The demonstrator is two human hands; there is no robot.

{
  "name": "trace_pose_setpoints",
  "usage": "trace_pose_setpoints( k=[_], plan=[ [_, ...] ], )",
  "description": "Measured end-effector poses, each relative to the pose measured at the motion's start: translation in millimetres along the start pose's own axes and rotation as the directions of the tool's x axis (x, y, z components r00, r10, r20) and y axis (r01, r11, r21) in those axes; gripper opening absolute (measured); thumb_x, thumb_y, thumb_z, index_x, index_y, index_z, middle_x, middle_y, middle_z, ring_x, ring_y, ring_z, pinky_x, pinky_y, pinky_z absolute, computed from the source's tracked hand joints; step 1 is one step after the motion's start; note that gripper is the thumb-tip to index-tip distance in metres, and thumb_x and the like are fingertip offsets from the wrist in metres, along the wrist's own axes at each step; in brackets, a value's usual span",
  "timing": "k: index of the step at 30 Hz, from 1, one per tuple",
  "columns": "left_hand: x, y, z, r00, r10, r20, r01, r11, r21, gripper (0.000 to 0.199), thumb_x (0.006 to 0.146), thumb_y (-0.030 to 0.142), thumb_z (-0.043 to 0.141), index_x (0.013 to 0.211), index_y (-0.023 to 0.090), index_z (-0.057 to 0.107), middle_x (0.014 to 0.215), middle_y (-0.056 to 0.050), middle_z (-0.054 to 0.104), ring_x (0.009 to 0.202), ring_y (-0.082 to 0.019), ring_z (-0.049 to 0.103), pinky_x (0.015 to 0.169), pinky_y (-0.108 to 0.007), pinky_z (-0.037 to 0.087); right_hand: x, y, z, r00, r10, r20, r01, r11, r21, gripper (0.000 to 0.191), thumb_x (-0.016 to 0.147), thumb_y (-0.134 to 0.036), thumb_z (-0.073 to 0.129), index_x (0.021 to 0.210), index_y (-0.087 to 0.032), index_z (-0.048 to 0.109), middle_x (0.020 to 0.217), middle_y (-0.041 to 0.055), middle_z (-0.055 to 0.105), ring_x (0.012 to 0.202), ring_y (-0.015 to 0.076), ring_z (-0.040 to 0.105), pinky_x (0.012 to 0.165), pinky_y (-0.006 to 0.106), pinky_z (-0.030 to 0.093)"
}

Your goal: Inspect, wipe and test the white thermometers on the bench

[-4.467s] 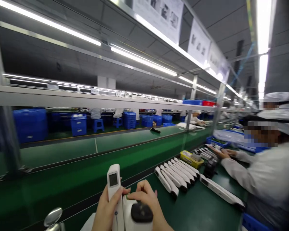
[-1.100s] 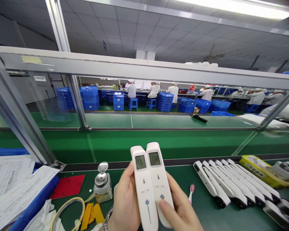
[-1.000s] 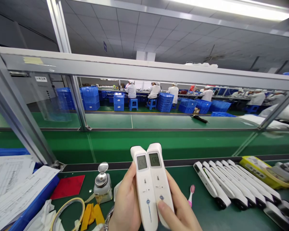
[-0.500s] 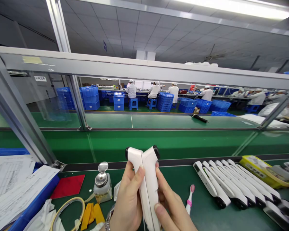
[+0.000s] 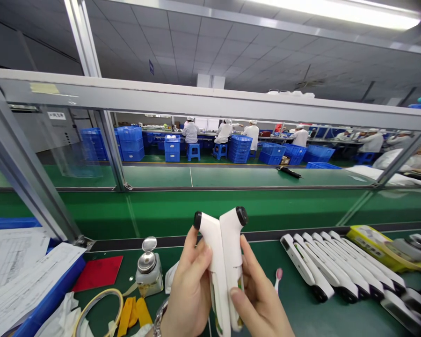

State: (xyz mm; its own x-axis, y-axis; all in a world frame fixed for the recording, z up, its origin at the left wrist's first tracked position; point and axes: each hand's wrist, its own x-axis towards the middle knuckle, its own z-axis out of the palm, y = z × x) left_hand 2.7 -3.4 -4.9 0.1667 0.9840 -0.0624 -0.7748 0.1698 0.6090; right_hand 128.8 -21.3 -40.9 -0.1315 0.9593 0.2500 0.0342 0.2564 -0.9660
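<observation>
Left hand (image 5: 192, 288) grips left device (image 5: 213, 241), right hand (image 5: 261, 299) grips right device (image 5: 232, 241), side by side, apparently for checking, the next move likely needing steadiness.

Right of the glass bottle (image 5: 149, 277), partly hiding two thermometers (image 5: 231, 238) behind fingers (image 5: 200, 263); left of it, cutting papers (image 5: 30, 285) off at the frame's edge; far beyond it, showing workers (image 5: 190, 132) too small for detail.

Left hand (image 5: 191, 290), right hand (image 5: 261, 299) near each other, both gripping (left thumb (image 5: 201, 262) higher).
</observation>
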Motion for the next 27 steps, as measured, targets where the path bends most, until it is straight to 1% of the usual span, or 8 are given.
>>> trace_pose_setpoints(
  k=[2,5,11,14,17,21,25,27],
  plan=[
    [0.9,0.2,-1.2,0.998,0.029,0.047,-0.032,0.998,0.055,0.053,0.080,0.024,0.061,0.128,0.025,0.041,0.112,-0.006,0.062,0.096,-0.019,0.062,0.081,-0.026,0.049,1.5,1.0,1.4,0.998,-0.037,-0.052,0.036,0.999,-0.017,0.071,0.083,-0.047,0.056,0.143,-0.028,0.023,0.128,0.0080,0.055,0.098,0.0242,0.062,0.078,0.030,0.052],
    [3.1,1.7,-2.0,0.991,0.052,0.127,-0.063,0.994,0.084,0.048,0.077,0.022,0.064,0.121,0.020,0.047,0.112,-0.009,0.062,0.096,-0.020,0.061,0.080,-0.027,0.050,1.3,1.0,2.3,0.995,-0.066,-0.076,0.066,0.998,0.003,0.069,0.082,-0.043,0.060,0.141,-0.030,0.028,0.126,0.0065,0.057,0.101,0.0251,0.061,0.074,0.027,0.053],
    [7.2,6.8,-3.5,0.989,0.044,0.142,-0.063,0.989,0.133,0.039,0.078,0.020,0.063,0.114,0.018,0.047,0.110,-0.009,0.062,0.099,-0.021,0.061,0.083,-0.030,0.050,0.3,-4.1,4.3,0.998,-0.030,-0.052,0.031,0.999,0.023,0.075,0.082,-0.038,0.061,0.143,-0.027,0.020,0.117,0.0069,0.063,0.100,0.0260,0.062,0.074,0.031,0.055],
    [8.4,7.0,-5.6,0.988,0.054,0.148,-0.078,0.983,0.167,0.037,0.076,0.015,0.064,0.110,0.019,0.048,0.109,-0.008,0.062,0.102,-0.021,0.059,0.085,-0.030,0.049,2.6,-7.9,4.6,0.999,0.003,-0.041,-0.001,0.999,0.053,0.071,0.082,-0.038,0.060,0.142,-0.026,0.023,0.122,0.0068,0.061,0.102,0.0251,0.061,0.078,0.031,0.054],
    [8.7,6.7,-6.8,0.990,0.067,0.123,-0.089,0.980,0.178,0.039,0.076,0.013,0.064,0.110,0.021,0.046,0.108,-0.005,0.062,0.104,-0.020,0.058,0.087,-0.030,0.048,4.6,-8.9,2.7,0.999,0.030,-0.017,-0.028,0.994,0.102,0.065,0.083,-0.034,0.061,0.139,-0.030,0.029,0.133,0.0037,0.051,0.118,0.0235,0.051,0.091,0.031,0.048],
    [9.5,7.6,-6.4,0.995,0.005,0.102,-0.017,0.992,0.124,0.038,0.080,0.016,0.060,0.113,0.022,0.043,0.107,-0.006,0.062,0.100,-0.019,0.060,0.085,-0.030,0.049,5.7,-6.3,-1.4,0.994,0.089,0.055,-0.099,0.973,0.209,0.058,0.087,-0.036,0.056,0.138,-0.036,0.029,0.144,-0.0020,0.037,0.132,0.0210,0.032,0.104,0.033,0.035],
    [11.6,8.2,-7.3,0.996,-0.018,0.087,0.007,0.992,0.129,0.038,0.079,0.015,0.061,0.113,0.021,0.046,0.105,-0.005,0.063,0.096,-0.017,0.061,0.080,-0.027,0.051,7.1,-5.8,-4.3,0.986,0.129,0.106,-0.153,0.953,0.261,0.049,0.090,-0.038,0.051,0.135,-0.041,0.033,0.145,-0.0074,0.034,0.135,0.0198,0.025,0.110,0.034,0.025],
    [13.2,8.3,-8.2,0.995,-0.028,0.099,0.013,0.988,0.154,0.033,0.078,0.015,0.062,0.108,0.019,0.049,0.100,-0.005,0.064,0.092,-0.017,0.062,0.077,-0.025,0.051,7.9,-6.9,-4.7,0.983,0.123,0.138,-0.159,0.944,0.289,0.046,0.092,-0.039,0.047,0.135,-0.042,0.033,0.145,-0.0075,0.034,0.135,0.0196,0.025,0.110,0.034,0.025]
  ],
)
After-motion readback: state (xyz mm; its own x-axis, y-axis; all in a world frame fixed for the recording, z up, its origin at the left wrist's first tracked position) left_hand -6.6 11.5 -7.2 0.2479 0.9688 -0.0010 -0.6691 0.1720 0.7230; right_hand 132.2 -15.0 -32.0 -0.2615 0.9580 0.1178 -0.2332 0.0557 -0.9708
